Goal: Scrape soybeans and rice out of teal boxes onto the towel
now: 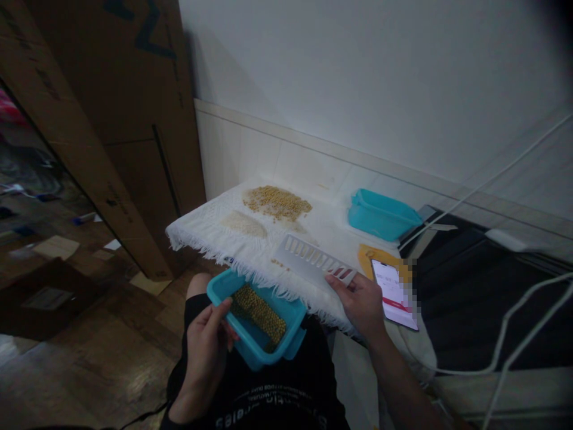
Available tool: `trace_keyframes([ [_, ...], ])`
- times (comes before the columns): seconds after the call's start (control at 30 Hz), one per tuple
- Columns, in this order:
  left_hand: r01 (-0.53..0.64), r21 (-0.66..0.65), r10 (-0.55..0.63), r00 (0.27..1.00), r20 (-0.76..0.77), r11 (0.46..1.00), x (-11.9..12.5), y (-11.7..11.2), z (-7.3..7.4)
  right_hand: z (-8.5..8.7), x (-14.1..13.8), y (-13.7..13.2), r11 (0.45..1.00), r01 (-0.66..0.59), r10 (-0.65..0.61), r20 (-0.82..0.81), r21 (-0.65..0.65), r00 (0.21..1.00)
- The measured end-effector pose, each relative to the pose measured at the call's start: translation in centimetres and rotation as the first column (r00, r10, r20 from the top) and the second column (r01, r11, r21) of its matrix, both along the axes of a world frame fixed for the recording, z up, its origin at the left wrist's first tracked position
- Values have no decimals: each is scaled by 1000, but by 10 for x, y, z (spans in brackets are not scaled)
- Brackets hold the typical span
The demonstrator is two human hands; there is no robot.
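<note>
My left hand (206, 343) pinches the near-left rim of a blue plastic bin (293, 337), held tilted below the table's fringed edge. Yellowish-green beans (259, 310) lie inside it. In my right hand (363, 303) is a pale grey slotted plastic panel (298, 258), held by its right end, low over the white cloth (203, 224). A few loose beans (281, 264) sit by the panel's left end. Farther back, a heap of yellow beans (277, 202) is spread on the cloth, with a patch of fine pale grain (245, 224) in front of it.
A second blue bin (382, 215) stands at the table's back right. Near my right hand a phone (394, 292) lies partly on a yellow-orange item (367, 255). White cables (504, 334) cross the right side. Tall cardboard boxes (134, 149) stand at left.
</note>
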State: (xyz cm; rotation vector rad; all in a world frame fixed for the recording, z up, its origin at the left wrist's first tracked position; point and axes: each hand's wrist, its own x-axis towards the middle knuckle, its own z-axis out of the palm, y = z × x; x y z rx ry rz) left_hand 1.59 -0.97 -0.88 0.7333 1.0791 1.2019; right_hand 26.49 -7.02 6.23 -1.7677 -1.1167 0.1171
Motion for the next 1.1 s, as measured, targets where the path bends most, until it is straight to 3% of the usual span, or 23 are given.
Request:
trace_keyframes([
  [0.53,-6,1,6,1000,7,1000,-1,1,-3,-5,2,-13,999,29,-28,13,-35,1000],
  [0.87,15,47,-17,999,33,999,-1,3,-5,-9,-2,-17,999,-40,40,-6,-33,999],
  [1.1,29,45,-31,998,58,999,-1,2,-6,-4,-2,-4,1000,5,-4,-57,17,998],
])
